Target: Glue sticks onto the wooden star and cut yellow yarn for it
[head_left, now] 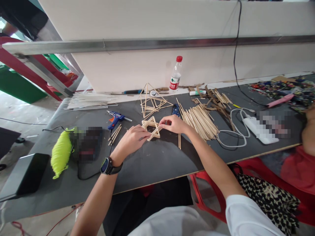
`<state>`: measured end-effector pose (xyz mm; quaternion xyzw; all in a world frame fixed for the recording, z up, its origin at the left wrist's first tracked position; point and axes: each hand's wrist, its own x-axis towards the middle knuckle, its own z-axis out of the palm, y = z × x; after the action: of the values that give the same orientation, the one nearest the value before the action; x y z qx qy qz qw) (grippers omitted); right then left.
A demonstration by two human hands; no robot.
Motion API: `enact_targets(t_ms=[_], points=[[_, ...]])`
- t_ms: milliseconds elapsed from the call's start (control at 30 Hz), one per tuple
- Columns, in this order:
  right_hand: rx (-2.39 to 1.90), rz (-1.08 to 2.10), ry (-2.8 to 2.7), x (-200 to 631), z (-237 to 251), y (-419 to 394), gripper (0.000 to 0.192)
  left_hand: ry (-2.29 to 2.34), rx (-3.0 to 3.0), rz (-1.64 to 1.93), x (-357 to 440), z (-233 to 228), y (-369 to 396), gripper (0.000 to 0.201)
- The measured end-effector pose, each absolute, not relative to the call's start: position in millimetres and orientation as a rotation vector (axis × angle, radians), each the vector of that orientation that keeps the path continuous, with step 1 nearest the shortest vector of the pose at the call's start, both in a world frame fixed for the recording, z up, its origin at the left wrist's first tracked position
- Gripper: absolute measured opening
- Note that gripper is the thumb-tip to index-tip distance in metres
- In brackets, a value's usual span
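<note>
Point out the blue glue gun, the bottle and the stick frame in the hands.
Stick frame (pixel 155 131): head view, diagonal stick.
Glue gun (pixel 117 118): head view, blue body.
Bottle (pixel 175 80): head view, label.

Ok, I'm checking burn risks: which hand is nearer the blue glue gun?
Left. The left hand is just right of the blue glue gun and closer to the wearer; the right hand is farther right, across the wooden-stick frame.
</note>
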<state>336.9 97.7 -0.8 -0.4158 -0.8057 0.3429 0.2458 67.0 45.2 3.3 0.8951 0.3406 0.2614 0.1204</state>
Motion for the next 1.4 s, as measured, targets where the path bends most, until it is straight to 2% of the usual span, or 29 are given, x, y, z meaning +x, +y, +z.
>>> enact_targets(t_ms=[733, 1400], points=[[-1.135, 0.96, -2.173, 335.6, -3.3, 97.7, 0.027, 1.095, 2.724, 0.646, 66.7, 10.3, 41.8, 0.02], [-1.122, 0.978, -2.161, 335.4, -3.6, 98.6, 0.025, 1.147, 2.841, 0.612, 67.8, 11.7, 40.1, 0.021]])
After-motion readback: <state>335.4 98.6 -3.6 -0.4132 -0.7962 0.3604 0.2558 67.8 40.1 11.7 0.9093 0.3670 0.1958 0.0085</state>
